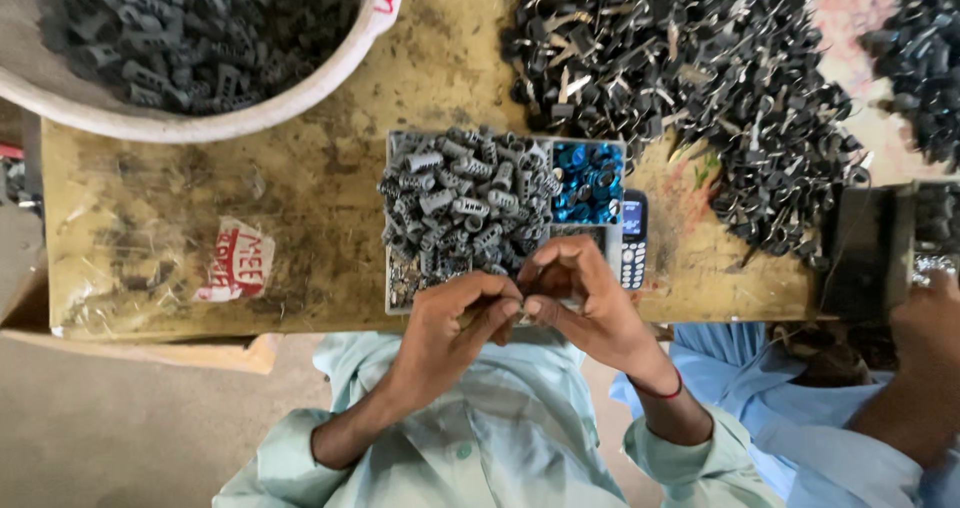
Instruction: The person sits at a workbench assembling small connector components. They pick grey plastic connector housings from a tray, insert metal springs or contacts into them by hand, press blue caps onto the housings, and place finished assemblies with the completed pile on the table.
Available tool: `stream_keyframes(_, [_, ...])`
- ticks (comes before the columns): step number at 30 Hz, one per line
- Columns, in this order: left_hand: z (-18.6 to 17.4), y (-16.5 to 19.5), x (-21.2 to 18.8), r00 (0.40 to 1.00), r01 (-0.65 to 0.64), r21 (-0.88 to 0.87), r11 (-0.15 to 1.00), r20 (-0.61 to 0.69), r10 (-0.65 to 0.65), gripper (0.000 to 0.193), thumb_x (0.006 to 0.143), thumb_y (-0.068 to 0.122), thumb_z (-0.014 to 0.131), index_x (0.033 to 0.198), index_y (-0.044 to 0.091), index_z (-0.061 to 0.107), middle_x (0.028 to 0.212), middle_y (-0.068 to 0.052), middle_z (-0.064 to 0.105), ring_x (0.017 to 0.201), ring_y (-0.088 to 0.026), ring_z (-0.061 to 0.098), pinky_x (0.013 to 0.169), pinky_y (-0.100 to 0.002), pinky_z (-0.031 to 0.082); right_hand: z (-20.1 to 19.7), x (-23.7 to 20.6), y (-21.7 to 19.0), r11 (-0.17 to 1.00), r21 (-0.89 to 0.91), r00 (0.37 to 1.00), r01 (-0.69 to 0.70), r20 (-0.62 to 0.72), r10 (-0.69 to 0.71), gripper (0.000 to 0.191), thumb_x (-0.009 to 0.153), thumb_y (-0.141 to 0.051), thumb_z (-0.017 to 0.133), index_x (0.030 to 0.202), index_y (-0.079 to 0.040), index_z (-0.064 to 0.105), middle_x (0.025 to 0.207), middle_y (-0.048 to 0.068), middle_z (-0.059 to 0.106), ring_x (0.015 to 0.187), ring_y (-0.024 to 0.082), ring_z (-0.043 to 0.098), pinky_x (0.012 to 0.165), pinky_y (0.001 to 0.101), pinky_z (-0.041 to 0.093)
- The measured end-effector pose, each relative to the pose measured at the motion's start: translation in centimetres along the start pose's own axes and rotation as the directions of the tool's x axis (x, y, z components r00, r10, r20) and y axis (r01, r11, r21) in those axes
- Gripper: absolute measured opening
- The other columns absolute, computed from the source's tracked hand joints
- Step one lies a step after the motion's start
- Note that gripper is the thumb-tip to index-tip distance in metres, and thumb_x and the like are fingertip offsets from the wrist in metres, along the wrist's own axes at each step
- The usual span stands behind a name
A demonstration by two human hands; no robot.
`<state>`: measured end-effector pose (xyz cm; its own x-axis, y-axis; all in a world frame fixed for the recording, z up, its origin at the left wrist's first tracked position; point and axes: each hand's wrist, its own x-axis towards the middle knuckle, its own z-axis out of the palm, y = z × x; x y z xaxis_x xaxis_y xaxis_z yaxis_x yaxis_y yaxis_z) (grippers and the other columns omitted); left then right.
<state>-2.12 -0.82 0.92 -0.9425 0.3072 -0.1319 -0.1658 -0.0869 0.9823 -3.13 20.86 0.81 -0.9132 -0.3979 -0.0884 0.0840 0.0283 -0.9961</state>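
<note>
Left hand and right hand pinch one small part fingertip to fingertip, just below the tray of grey pieces.

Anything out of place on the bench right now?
Two things. The grey parts are heaped above the tray rim and spill over its near edge. A phone lies against the tray beside the blue parts. The left hand and right hand pinch a small part, too small to judge.
</note>
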Motion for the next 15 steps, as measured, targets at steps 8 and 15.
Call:
stream_keyframes(8, [0.0, -1.2, 0.6, 0.999, -0.027, 0.133, 0.991, 0.025, 0.024, 0.010, 0.098, 0.005, 0.068, 0.107, 0.000, 0.069, 0.084, -0.005, 0.070, 0.069, -0.009, 0.067, 0.061, -0.026, 0.057, 0.3, 0.4, -5.6, 0.783, -0.622, 0.991, -0.016, -0.112, -0.068, 0.029, 0.090, -0.003, 0.072, 0.118, -0.003, 0.066, 0.110, 0.011, 0.066, 0.080, 0.015, 0.072, 0.067, 0.0281, 0.058])
stream_keyframes(15, [-0.3, -2.8, 1.2, 0.977, -0.117, 0.096, 0.988, 0.191, 0.097, 0.010, 0.100, 0.004, 0.065, 0.109, 0.000, 0.065, 0.093, -0.007, 0.069, 0.076, -0.011, 0.070, 0.066, -0.027, 0.062, 0.3, -1.4, -14.9, 0.118, -0.693, 0.593, 0.711, 0.501, -0.630, 0.017, 0.096, -0.017, 0.082, 0.111, -0.016, 0.074, 0.110, 0.007, 0.068, 0.091, 0.019, 0.072, 0.074, 0.0330, 0.058])
